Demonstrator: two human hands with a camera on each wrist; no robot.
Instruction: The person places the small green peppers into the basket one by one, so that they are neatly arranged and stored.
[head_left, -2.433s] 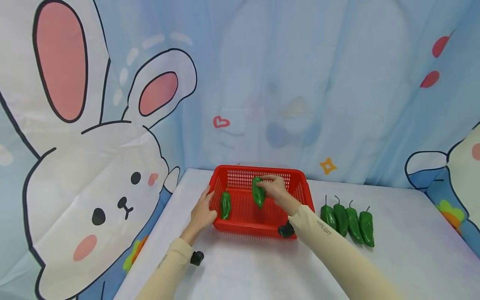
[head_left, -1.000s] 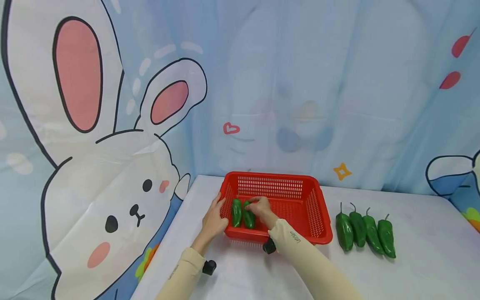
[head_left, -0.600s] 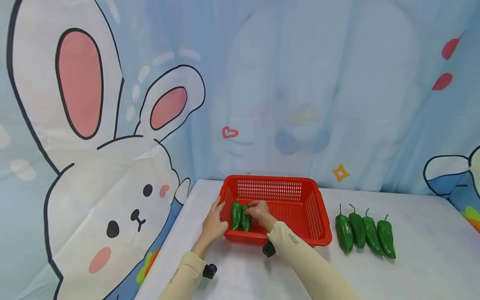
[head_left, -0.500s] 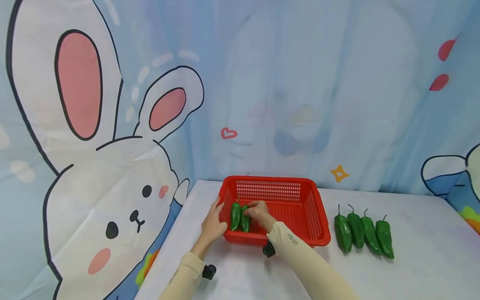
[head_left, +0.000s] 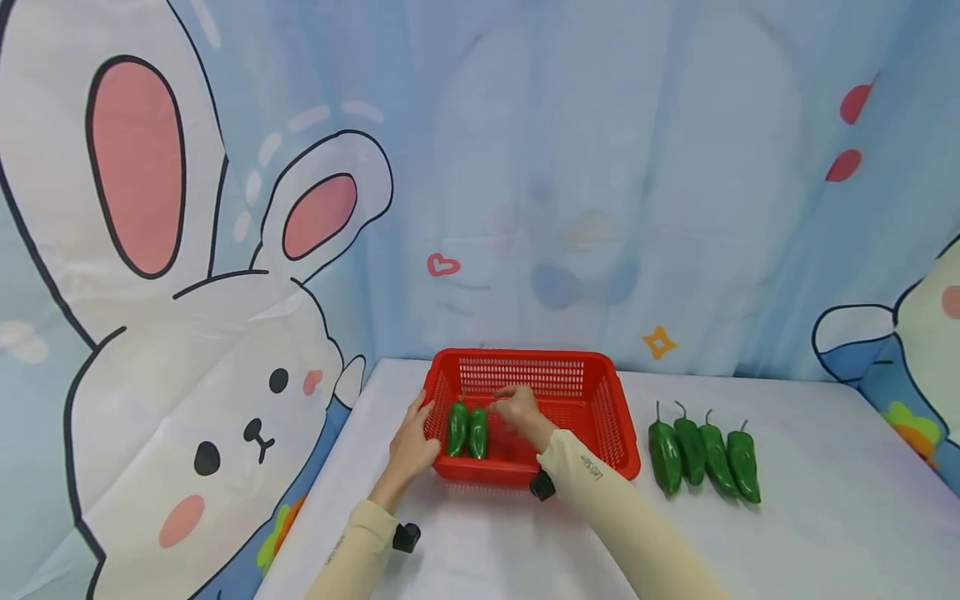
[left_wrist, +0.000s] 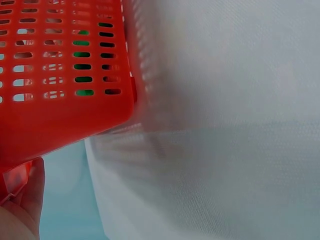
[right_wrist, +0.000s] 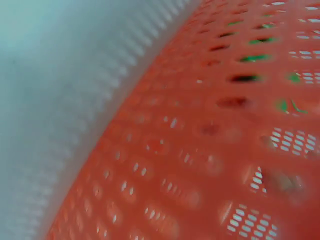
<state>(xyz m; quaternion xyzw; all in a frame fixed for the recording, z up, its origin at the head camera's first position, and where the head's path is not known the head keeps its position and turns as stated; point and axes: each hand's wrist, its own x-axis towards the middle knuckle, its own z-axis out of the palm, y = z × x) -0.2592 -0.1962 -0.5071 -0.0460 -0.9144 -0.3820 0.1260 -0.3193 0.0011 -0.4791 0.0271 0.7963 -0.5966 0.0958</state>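
Observation:
Two green chili peppers lie side by side near the left end of a red slotted plastic basket [head_left: 525, 475]. The leftmost pepper [head_left: 457, 430] is close to the left wall; the second pepper [head_left: 477, 433] lies just right of it. My left hand [head_left: 408, 442] holds the basket by its left rim, a straight finger [left_wrist: 33, 192] showing along the rim in the left wrist view. My right hand [head_left: 521, 408] is over the basket, just right of the second pepper and apart from it, with nothing held. The right wrist view shows mostly the basket's slotted wall [right_wrist: 165, 165], with green glimpsed through it.
Several more green peppers [head_left: 705, 458] lie in a row on the white cloth [head_left: 817, 467] right of the basket. A blue printed curtain [head_left: 600, 208] hangs behind the table, with a cartoon rabbit [head_left: 225, 400] at left.
My right hand carried a pepper left within the basket, set it beside the first one, then let go and drew slightly up and right. My left hand stays on the basket's left rim.

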